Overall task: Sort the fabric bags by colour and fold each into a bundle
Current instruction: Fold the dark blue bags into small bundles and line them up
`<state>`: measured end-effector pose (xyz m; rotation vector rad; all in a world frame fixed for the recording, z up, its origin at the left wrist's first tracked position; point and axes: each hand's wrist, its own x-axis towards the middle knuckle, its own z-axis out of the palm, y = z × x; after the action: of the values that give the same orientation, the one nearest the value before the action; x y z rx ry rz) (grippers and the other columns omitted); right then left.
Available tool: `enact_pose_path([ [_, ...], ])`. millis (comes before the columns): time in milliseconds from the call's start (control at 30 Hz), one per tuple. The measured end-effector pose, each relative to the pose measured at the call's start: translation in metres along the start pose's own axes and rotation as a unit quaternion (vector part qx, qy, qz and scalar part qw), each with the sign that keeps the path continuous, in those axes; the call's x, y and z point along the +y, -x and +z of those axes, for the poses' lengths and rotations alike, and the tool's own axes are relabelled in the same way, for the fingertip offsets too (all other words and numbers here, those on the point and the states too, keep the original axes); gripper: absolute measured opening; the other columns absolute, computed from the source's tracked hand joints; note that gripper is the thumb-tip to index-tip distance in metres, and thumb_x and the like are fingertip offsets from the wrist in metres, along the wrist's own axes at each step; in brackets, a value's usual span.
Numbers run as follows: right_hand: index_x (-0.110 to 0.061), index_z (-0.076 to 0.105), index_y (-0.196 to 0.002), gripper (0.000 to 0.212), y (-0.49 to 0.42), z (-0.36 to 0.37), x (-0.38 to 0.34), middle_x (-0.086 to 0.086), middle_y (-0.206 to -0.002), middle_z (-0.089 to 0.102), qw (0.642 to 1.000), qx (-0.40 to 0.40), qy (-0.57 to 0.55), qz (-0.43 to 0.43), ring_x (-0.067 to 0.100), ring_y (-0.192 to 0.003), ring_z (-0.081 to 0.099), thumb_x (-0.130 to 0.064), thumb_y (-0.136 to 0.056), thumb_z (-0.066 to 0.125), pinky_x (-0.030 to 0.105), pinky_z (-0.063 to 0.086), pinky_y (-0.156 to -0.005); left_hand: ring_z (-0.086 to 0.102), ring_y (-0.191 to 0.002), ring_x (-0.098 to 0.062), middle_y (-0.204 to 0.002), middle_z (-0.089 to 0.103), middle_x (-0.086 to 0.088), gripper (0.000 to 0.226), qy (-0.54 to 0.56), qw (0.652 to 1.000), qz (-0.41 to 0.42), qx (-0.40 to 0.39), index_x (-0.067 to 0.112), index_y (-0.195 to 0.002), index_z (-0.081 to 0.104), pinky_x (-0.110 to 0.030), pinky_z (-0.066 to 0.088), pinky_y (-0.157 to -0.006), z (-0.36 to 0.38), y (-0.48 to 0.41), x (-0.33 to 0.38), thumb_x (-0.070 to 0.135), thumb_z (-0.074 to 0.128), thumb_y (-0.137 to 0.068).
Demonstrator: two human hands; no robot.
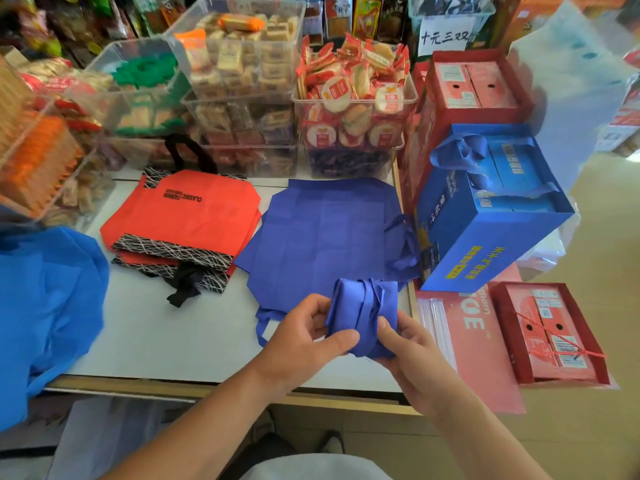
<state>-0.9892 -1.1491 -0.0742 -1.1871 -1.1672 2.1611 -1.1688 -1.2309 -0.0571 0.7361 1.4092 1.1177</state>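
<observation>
A blue bundle (360,317) is clamped between both hands, left hand (304,332) and right hand (403,344), above the worktop's (166,327) front edge; if grip is eased, the wrapped strap could unwind.

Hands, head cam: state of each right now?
Left hand: grips the left side of the blue bundle, thumb across its front.
Right hand: grips the same bundle's right side, fingers curled round it.

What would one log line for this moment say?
state: blue bundle folded, straps wound round | left hand: holds bundle | right hand: holds bundle | flat blue bag, red bags: on table
</observation>
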Motion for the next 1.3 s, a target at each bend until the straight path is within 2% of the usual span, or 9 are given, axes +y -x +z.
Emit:
enact_pose_path([
  [133, -0.028, 0.067, -0.115, 0.014, -0.009, 0.011, 0.008, 0.003, -0.109, 0.075, 0.987, 0.117, 0.111, 0.000, 0.019, -0.095, 0.074, -0.026, -0.101, 0.064, 0.055, 0.060, -0.089, 0.069, -0.093, -0.012, -0.098, 0.068, 0.010, 0.024, -0.195, 0.976, 0.052, 0.077, 0.029, -0.103, 0.057, -0.030, 0.061, -0.078, -0.011, 0.002, -0.017, 0.026, 0.076, -0.089],
  [300, -0.016, 0.061, -0.127, 0.036, -0.035, 0.020, 0.021, 0.017, -0.121, 0.073, 0.992, 0.034, -0.045, 0.112, 0.036, -0.102, 0.075, -0.038, -0.099, 0.068, 0.050, 0.062, -0.085, 0.055, -0.119, -0.014, -0.124, 0.057, 0.007, 0.028, -0.495, 0.830, 0.253, 0.046, 0.019, -0.100, 0.059, -0.028, 0.054, -0.087, -0.029, -0.006, -0.070, 0.016, 0.080, -0.081],
  [433, -0.012, 0.053, -0.134, 0.038, -0.063, 0.011, 0.061, 0.016, -0.126, 0.071, 0.988, 0.061, -0.093, 0.109, 0.038, -0.109, 0.072, -0.003, -0.100, 0.063, 0.054, 0.059, -0.092, 0.040, -0.136, 0.008, -0.147, 0.042, 0.025, 0.043, -0.365, 0.916, 0.142, 0.085, 0.034, -0.119, 0.055, -0.009, 0.037, -0.106, -0.041, -0.004, -0.103, 0.034, 0.081, -0.084],
  [600, -0.011, 0.055, -0.132, 0.033, -0.093, 0.001, 0.106, 0.013, -0.132, 0.069, 0.980, 0.063, -0.131, 0.133, 0.036, -0.116, 0.069, -0.004, -0.101, 0.061, 0.053, 0.059, -0.093, 0.059, -0.117, 0.001, -0.126, 0.057, 0.028, 0.052, -0.227, 0.968, -0.065, 0.090, 0.039, -0.130, 0.050, -0.026, 0.054, -0.100, -0.057, -0.029, -0.138, 0.028, 0.079, -0.089],
  [733, -0.013, 0.055, -0.118, 0.028, -0.107, -0.001, 0.132, 0.012, -0.125, 0.066, 0.982, 0.118, 0.119, 0.085, 0.018, -0.099, 0.069, -0.012, -0.095, 0.072, 0.031, 0.058, -0.083, 0.062, -0.114, 0.003, -0.122, 0.064, 0.022, 0.054, -0.169, 0.975, -0.070, 0.123, 0.033, -0.134, 0.055, -0.022, 0.056, -0.094, -0.054, -0.052, -0.162, 0.021, 0.080, -0.088],
  [833, -0.029, 0.051, -0.108, 0.033, -0.108, -0.010, 0.134, -0.009, -0.116, 0.055, 0.869, 0.125, 0.476, 0.054, 0.004, -0.088, 0.059, -0.034, -0.089, 0.078, 0.020, 0.045, -0.072, 0.062, -0.104, 0.012, -0.113, 0.065, 0.023, 0.043, -0.191, 0.969, -0.052, 0.149, 0.033, -0.122, 0.059, -0.012, 0.054, -0.089, -0.062, -0.062, -0.173, 0.013, 0.078, -0.089],
  [1000, -0.043, 0.024, -0.153, 0.087, -0.127, -0.012, 0.121, -0.018, -0.153, 0.027, 0.761, 0.002, 0.646, -0.060, 0.012, -0.108, 0.058, -0.043, -0.085, 0.078, 0.031, 0.057, -0.081, 0.063, -0.087, 0.001, -0.096, 0.061, 0.016, 0.025, -0.291, 0.932, -0.007, 0.216, 0.024, -0.100, 0.064, -0.014, 0.053, -0.076, -0.071, -0.070, -0.185, 0.021, 0.083, -0.085],
  [1133, -0.046, 0.019, -0.157, 0.106, -0.145, -0.017, 0.117, -0.023, -0.145, 0.040, 0.835, -0.065, 0.547, -0.012, 0.010, -0.115, 0.059, -0.040, -0.075, 0.086, 0.032, 0.055, -0.094, 0.066, -0.074, -0.002, -0.076, 0.069, 0.013, 0.009, -0.246, 0.938, -0.059, 0.239, 0.027, -0.094, 0.066, -0.027, 0.056, -0.070, -0.057, -0.067, -0.177, 0.031, 0.074, -0.093],
  [1300, -0.039, 0.059, -0.130, 0.044, -0.139, -0.014, 0.128, -0.016, -0.097, 0.062, 0.885, 0.006, 0.461, -0.061, 0.008, -0.076, 0.063, -0.040, -0.089, 0.077, 0.030, 0.055, -0.080, 0.068, -0.078, -0.004, -0.082, 0.070, 0.012, 0.024, -0.214, 0.942, -0.089, 0.244, 0.033, -0.092, 0.063, -0.024, 0.057, -0.074, -0.049, -0.070, -0.171, 0.038, 0.085, -0.082],
])
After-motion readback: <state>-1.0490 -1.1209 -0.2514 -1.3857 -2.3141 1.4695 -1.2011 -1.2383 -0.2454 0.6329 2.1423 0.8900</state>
